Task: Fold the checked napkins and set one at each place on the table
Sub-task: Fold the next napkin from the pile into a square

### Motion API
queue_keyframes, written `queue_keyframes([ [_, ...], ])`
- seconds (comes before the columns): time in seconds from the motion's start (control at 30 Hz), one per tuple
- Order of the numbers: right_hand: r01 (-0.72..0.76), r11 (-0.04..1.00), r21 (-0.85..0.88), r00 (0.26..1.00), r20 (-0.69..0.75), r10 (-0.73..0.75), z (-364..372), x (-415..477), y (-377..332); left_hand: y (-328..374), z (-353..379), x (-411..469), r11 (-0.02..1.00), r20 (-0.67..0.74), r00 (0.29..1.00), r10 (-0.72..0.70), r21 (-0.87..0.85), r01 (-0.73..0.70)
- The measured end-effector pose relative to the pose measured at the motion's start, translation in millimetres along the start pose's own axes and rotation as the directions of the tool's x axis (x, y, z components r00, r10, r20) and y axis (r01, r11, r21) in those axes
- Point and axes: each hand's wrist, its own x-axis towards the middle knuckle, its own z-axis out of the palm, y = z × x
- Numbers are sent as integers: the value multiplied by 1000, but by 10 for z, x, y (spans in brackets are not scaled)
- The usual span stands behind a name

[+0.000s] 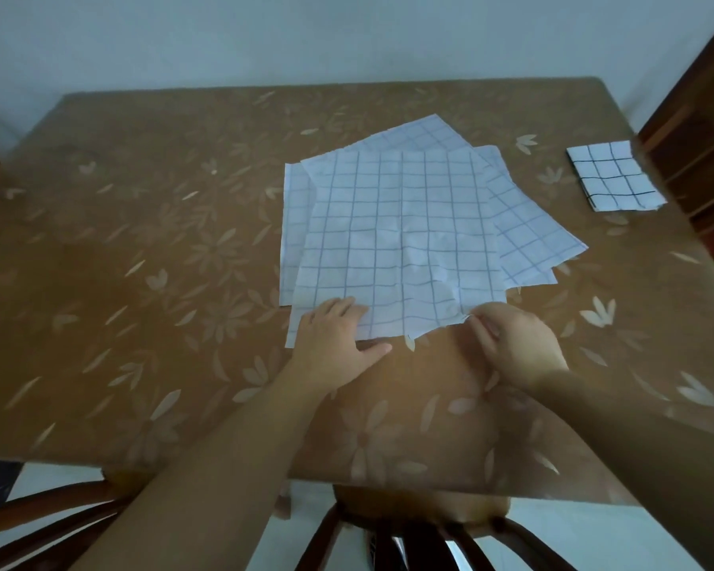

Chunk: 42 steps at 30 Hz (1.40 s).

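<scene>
Now: top checked napkin lies on a fanned stack mid-worktop. Left grip is spread flat on its near-left corner; right grip pinches the near-right corner. Risk: lifting may drag the lower sheets and skew the fold.

Home dining room: table under a brown floral cover, wooden chairs pulled up, plain wall behind, dark wood cabinet at right.
</scene>
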Motion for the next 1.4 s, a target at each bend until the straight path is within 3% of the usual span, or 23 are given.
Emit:
queue_keyframes([
  [0.17, 45, 999, -11, 998, 45, -44, -295, -236, 150, 226, -65, -224, 999, -122, 992, 35, 13, -34],
  [0.27, 46, 998, -44, 996, 82, -42, -443, -485, 338, 356, -117, -402, 1000, -86, 996, 5, 22, -3],
  [0.4, -76, 994, 73, 995, 77, 71, -648, -821, 550, 545, -199, -670, 996, -17, 996, -82, -46, 81],
  [0.5, -189, 962, 199, 977, 135, 164, -878, -1005, 563, 656, -263, -863, 950, 84, 986, -147, -265, 165],
  [0.57, -304, 902, 307, 938, 260, 228, -1038, -1097, 600, 730, -341, -973, 904, 105, 983, -152, -386, 182],
  [0.63, -331, 911, 246, 891, 399, 216, -1163, -1183, 654, 832, -451, -1079, 898, 105, 983, -149, -402, 179],
  [0.73, -214, 977, -21, 860, 469, 199, -1299, -1301, 679, 934, -569, -1202, 911, 143, 982, -123, -377, 169],
  [0.87, -343, 930, 129, 843, 478, 245, -1444, -1351, 768, 961, -680, -1313, 882, 152, 978, -145, -428, 198],
  [0.97, -442, 816, 373, 860, 435, 267, -1465, -1341, 875, 932, -713, -1348, 821, 121, 966, -229, -509, 258],
  [1.03, -498, 674, 545, 855, 437, 279, -1499, -1356, 835, 942, -709, -1355, 750, 93, 955, -283, -600, 280],
  [1.13, -540, 483, 689, 842, 438, 316, -1501, -1330, 799, 976, -691, -1363, 510, 31, 893, -448, -812, 284],
  [1.23, -535, 400, 745, 840, 416, 349, -1395, -1262, 821, 829, -563, -1299, 287, 143, 836, -530, -897, 336],
  [1.3, -540, 357, 762, 825, 397, 402, -1293, -1211, 839, 620, -341, -1245, 278, 237, 842, -485, -871, 405],
  [1.4, -531, 256, 808, 806, 389, 446, -1149, -1151, 828, 775, -417, -1408, 342, 317, 857, -406, -817, 464],
])
